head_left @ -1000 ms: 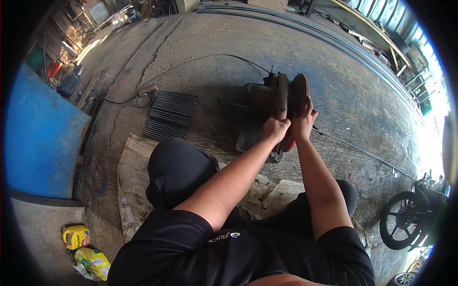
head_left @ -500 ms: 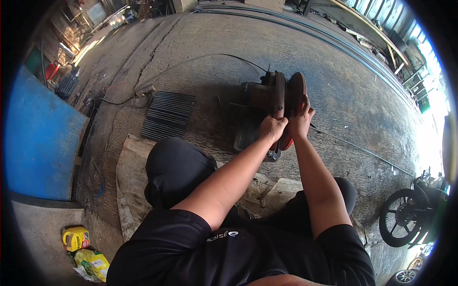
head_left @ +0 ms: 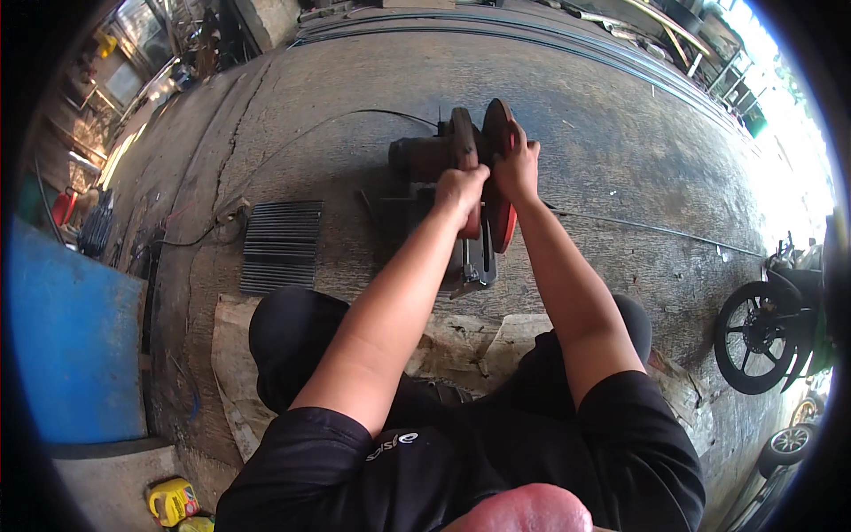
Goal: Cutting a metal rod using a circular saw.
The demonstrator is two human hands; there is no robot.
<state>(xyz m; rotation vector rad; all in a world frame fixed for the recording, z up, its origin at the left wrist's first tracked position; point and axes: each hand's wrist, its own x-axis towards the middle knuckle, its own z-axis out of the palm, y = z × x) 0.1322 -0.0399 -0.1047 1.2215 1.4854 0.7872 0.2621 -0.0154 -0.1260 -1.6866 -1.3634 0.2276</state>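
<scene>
A cut-off saw [head_left: 424, 160] with a rusty brown body stands on the concrete floor in front of me. My left hand [head_left: 463, 189] is closed around the lower part of its curved guard [head_left: 463, 133]. To the right of that guard is a large round disc [head_left: 503, 229], dark brown above and red below; I cannot tell whether it is a cutting wheel or a cover. My right hand [head_left: 518, 170] grips this disc at its right side, fingers pointing up along it. The saw's base and clamp [head_left: 474, 270] show below my hands.
Cut dark metal bars [head_left: 282, 246] lie in rows left of the saw. A rod [head_left: 656, 229] runs right towards a motorcycle wheel [head_left: 756, 334]. The power cord [head_left: 328, 122] curves behind the saw. Cardboard [head_left: 461, 350] lies under my legs; a blue panel [head_left: 75, 341] stands left.
The view has shifted, so the saw appears farther left and higher. Both hands keep hold of the same parts, and more of the base and clamp shows beneath them.
</scene>
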